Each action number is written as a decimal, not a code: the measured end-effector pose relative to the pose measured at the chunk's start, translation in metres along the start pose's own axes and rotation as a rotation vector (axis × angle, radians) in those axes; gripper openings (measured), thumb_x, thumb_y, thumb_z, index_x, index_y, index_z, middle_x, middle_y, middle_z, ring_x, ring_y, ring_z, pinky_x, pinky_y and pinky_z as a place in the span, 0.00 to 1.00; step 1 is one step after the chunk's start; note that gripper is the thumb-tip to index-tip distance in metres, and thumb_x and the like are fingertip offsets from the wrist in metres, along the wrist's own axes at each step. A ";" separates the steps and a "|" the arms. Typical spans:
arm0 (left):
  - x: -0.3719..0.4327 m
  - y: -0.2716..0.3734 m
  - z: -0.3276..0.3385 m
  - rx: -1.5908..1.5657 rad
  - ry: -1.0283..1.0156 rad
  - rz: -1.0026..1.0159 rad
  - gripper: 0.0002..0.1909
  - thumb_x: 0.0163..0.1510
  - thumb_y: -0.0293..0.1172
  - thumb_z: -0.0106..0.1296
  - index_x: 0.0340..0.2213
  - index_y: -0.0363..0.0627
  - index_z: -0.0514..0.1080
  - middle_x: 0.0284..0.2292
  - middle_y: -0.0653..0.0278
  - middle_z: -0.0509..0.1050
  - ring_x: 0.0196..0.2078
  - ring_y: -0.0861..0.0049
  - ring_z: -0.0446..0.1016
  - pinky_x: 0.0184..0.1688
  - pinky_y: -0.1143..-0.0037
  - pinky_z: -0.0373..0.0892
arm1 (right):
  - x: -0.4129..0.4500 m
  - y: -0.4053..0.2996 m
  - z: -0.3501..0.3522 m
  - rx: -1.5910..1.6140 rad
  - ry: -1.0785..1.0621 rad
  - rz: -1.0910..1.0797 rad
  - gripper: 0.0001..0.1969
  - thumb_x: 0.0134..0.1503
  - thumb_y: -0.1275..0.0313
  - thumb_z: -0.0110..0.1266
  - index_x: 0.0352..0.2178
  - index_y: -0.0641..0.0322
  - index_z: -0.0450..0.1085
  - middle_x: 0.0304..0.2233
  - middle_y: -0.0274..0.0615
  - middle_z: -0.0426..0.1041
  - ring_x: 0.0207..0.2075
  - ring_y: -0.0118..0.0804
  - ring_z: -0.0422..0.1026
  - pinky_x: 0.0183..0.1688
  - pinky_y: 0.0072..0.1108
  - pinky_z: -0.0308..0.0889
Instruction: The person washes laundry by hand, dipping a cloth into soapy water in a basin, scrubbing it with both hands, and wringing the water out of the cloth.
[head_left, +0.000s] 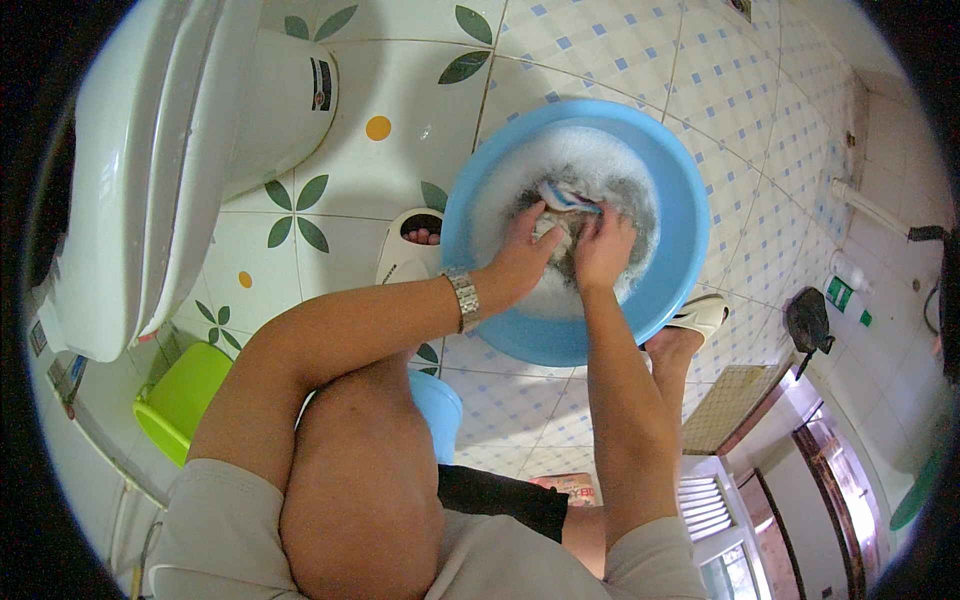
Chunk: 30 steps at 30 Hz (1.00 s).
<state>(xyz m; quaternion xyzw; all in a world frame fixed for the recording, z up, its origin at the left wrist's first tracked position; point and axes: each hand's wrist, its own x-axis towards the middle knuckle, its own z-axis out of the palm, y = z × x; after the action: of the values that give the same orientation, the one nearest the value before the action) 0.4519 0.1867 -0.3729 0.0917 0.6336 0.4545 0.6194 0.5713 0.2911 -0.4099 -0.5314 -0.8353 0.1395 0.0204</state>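
Observation:
A large light-blue plastic basin (679, 225) stands on the tiled floor, holding murky water topped with white suds (615, 154). In its middle is a wet greyish cloth (551, 234) with a white, blue and dark striped part (568, 199); much of it lies under water and foam. My left hand (521, 255), a metal-band wristwatch (465, 300) on its wrist, pinches the cloth between thumb and fingers. Close on the right, my right hand (606, 244) has its fingers curled onto the cloth by the striped edge. The fingertips of this hand are partly hidden.
A white toilet (172, 150) rises at the left, with a lime-green bucket (184, 401) below it. My slippered feet flank the basin; the left slipper (397, 259) shows plainly. Along the right wall are a black bag (808, 321), a white-and-green bottle (844, 292) and a pipe (870, 206).

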 end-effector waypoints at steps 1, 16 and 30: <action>-0.002 0.002 -0.003 0.010 -0.058 -0.065 0.34 0.61 0.48 0.39 0.61 0.47 0.44 0.60 0.54 0.50 0.63 0.64 0.49 0.62 0.70 0.49 | 0.001 -0.012 -0.001 0.004 -0.005 0.002 0.14 0.55 0.63 0.49 0.40 0.58 0.69 0.42 0.52 0.69 0.44 0.55 0.67 0.42 0.36 0.64; -0.002 0.032 -0.009 -0.040 -0.103 -0.218 0.30 0.60 0.51 0.41 0.51 0.35 0.62 0.45 0.53 0.72 0.45 0.68 0.72 0.46 0.75 0.67 | -0.025 -0.060 -0.020 0.325 -0.060 0.205 0.18 0.59 0.59 0.42 0.28 0.64 0.69 0.21 0.56 0.71 0.25 0.56 0.71 0.28 0.39 0.64; 0.009 -0.012 0.007 0.172 -0.227 0.046 0.28 0.61 0.44 0.42 0.59 0.52 0.50 0.64 0.56 0.36 0.61 0.61 0.54 0.54 0.67 0.63 | 0.013 0.030 0.024 0.198 0.086 0.228 0.19 0.54 0.63 0.54 0.46 0.58 0.67 0.35 0.52 0.72 0.35 0.49 0.70 0.42 0.33 0.65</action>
<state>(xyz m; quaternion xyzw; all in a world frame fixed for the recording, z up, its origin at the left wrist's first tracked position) 0.4616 0.1895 -0.3865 0.2097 0.5937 0.3994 0.6664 0.5878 0.3097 -0.4426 -0.6236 -0.7502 0.1994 0.0926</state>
